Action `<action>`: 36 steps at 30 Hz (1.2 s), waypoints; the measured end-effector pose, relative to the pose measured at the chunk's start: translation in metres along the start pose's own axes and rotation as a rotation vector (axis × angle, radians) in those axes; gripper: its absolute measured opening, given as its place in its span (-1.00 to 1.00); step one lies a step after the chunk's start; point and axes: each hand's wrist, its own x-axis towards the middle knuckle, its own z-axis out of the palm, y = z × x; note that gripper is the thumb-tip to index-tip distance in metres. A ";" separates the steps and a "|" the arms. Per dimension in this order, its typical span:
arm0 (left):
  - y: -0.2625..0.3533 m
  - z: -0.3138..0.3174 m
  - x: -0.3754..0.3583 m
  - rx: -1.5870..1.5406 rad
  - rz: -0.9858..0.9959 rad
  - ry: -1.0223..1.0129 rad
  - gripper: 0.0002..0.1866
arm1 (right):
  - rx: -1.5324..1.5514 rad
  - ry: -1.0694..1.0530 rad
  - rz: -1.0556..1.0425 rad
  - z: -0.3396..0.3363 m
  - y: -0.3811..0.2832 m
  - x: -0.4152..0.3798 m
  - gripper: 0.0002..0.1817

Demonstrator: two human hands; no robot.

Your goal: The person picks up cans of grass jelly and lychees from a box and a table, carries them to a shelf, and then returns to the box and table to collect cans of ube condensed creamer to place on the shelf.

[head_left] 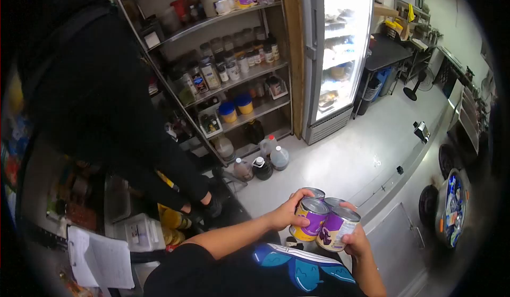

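Observation:
Several purple and yellow cans (pixel 313 220) are held together in front of my body, upright with their metal lids showing. My left hand (pixel 294 212) wraps round the cans on the left side, its thumb on the front one. On the right side, my right hand (pixel 357 235) grips the can (pixel 338 228) with the pale label, fingers round its back and thumb at its front. The rear cans are partly hidden behind the front two.
A person in dark clothes (pixel 101 84) stands at the left beside the metal shelves (pixel 234 13) of jars and tubs. Jugs (pixel 262 168) sit on the floor. A glass-door fridge (pixel 313 58) stands lit beyond. Papers on a clipboard (pixel 101 257) lie lower left; a bin (pixel 452 206) is right.

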 end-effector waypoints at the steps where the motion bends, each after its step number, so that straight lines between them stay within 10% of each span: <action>1: 0.005 -0.012 0.011 0.042 0.002 -0.002 -0.07 | -0.011 -0.004 -0.011 -0.001 -0.004 0.016 0.12; 17: 0.169 -0.202 0.112 0.076 0.263 0.040 -0.01 | -0.271 -0.159 -0.119 0.068 -0.070 0.288 0.16; 36: 0.458 -0.381 0.133 0.514 0.771 0.608 0.07 | -0.281 -1.087 -0.203 0.258 -0.177 0.691 0.03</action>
